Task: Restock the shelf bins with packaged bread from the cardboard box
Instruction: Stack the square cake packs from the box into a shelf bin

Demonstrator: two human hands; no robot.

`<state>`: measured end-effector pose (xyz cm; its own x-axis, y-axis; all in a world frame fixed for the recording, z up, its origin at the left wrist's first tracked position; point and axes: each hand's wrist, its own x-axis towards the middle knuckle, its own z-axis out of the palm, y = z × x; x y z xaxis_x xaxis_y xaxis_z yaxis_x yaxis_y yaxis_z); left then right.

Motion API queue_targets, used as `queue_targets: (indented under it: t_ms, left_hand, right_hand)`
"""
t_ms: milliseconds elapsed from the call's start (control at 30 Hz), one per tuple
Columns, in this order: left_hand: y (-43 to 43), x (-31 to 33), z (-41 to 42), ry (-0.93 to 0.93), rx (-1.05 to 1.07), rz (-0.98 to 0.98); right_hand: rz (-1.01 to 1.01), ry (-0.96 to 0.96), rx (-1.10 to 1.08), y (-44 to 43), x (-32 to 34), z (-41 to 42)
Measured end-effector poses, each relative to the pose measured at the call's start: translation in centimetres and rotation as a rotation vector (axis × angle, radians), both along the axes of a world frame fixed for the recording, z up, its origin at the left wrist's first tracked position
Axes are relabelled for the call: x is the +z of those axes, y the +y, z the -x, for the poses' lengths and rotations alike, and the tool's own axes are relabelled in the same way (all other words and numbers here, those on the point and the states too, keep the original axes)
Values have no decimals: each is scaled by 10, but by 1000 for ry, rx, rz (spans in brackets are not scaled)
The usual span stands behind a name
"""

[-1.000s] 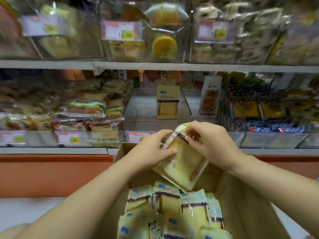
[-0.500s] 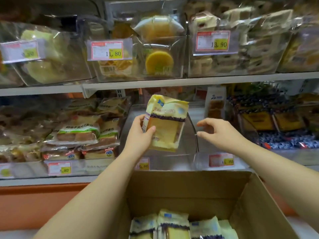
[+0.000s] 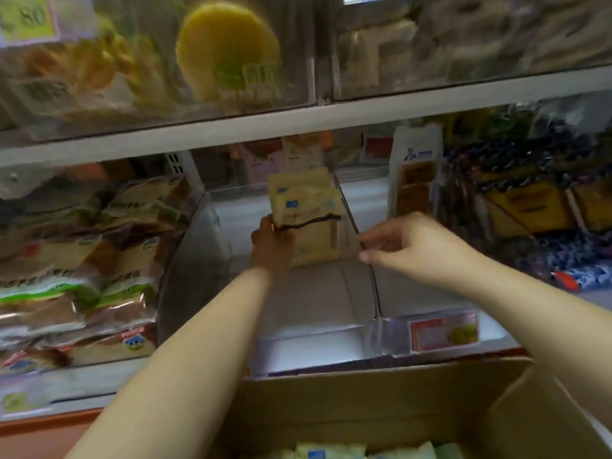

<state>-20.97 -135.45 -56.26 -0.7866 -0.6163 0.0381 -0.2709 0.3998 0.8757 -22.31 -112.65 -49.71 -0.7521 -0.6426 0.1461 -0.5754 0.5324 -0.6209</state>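
Head view: the left hand (image 3: 272, 248) grips a yellow bread packet (image 3: 313, 228) by its left edge, upright deep in the clear shelf bin (image 3: 311, 346); likely light, squashy, slick-wrapped, best held by its edges; right hand (image 3: 415, 250) curls beside the bin wall, grip unclear.

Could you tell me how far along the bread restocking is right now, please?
Done: one yellow packet stands at the back of the clear bin. In hand: the left hand holds a second packet against it, while the right hand pinches the bin's divider. Left: most of the bin floor is bare, and more packets wait in the cardboard box.
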Motion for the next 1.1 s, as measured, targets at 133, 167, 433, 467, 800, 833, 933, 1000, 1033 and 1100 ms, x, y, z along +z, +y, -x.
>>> queue_targets:
  t_ms: [133,167,433,467,800,833,933,1000,1033,1100]
  left_hand:
    - [-14,-18,11,-188,-53,84]
    - [-21,-23,15,-189,-66,46]
    - [-11,-1,4,-259,-163,-95]
    - [-5,8,-2,-285,-151,-38]
    - [50,57,-164,54,-237,514]
    - [52,53,-181,63,-245,534]
    - [52,40,-224,5,-264,553]
    - [48,31,-246,-74,-278,569]
    - [44,26,-255,-110,-279,588]
    - [37,19,-267,-174,-282,619]
  right_hand:
    - [33,12,2,-1,-5,1]
    - [40,9,1,-1,-6,2]
    - [34,5,-5,-1,-8,-1]
    - [19,27,-14,-1,-9,-2]
    - [105,619,80,14,-26,-95]
    - [95,609,105,16,-33,-107]
    - [32,542,166,18,-58,-136]
    - [-156,462,206,13,-77,-150]
    - [-307,391,224,10,-87,-153]
    - [-593,188,245,4,-111,-153]
